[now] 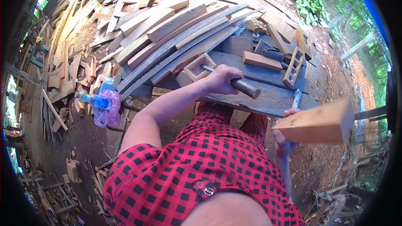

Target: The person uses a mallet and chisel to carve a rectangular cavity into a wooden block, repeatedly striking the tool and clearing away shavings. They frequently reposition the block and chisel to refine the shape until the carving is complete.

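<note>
My left hand (225, 79) is closed around a chisel (247, 88), its dark, thick handle pointing down to the right. The chisel's metal blade reaches up-left into the hollow of a small box-like wooden piece (193, 69) on the bench. Off to the right, my right hand (281, 140) grips the near end of a chunky wooden block (318, 123). That block is held up in the air, apart from the chisel, and its far end is slightly blurred. Some fingers of my right hand are hidden behind it.
On the wooden bench (272, 96) lie a reddish wood block (262, 60) and a slotted wooden frame (294, 68). Long planks (180, 37) are stacked behind. A pink plastic bag with bottles (108, 108) hangs at left. Wood scraps and shavings litter the ground.
</note>
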`<state>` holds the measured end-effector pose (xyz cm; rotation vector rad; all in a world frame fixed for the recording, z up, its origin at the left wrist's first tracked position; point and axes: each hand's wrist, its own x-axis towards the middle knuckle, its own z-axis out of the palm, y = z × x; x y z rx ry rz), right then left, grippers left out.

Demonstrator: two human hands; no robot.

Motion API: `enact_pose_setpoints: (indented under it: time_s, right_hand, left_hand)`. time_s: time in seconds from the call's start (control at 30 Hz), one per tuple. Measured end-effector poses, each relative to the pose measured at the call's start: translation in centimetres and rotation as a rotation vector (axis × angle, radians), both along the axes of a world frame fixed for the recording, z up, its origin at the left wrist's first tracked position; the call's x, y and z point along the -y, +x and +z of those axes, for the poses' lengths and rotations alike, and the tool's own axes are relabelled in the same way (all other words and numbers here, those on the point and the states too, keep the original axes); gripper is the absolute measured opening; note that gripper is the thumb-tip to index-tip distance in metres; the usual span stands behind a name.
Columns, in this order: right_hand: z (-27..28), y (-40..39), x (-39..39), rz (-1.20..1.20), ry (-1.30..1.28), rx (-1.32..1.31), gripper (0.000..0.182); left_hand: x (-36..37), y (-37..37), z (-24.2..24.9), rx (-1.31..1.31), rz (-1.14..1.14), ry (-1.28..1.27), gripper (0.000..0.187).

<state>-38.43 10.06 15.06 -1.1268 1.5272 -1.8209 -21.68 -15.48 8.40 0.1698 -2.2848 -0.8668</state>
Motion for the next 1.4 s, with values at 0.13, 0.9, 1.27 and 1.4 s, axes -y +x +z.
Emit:
enact_pose_setpoints:
  time_s: [0.13, 0.9, 1.27, 1.4]
  right_hand:
    - [-8.2, -0.4, 1.7, 0.106, 0.133, -0.33, 0.089]
    - [1.1, -0.3, 1.1, 0.005, -0.192, -0.005, 0.066]
    - [0.1, 0.2, 0.7, 0.046, 0.067, -0.049, 0.082]
    - [-2.0, 0.0, 1.0, -0.045, -0.07, -0.101, 0.072]
  left_hand:
    - [0.1, -0.1, -0.2, 0.054, 0.042, -0.032, 0.038]
    - [0.3, 0.0, 0.8, 0.019, 0.037, 0.038, 0.028]
    - [0.9, 0.3, 0.5, 0.03, 0.027, 0.021, 0.027]
    - [1.0, 0.5, 0.2, 0.047, 0.013, 0.013, 0.036]
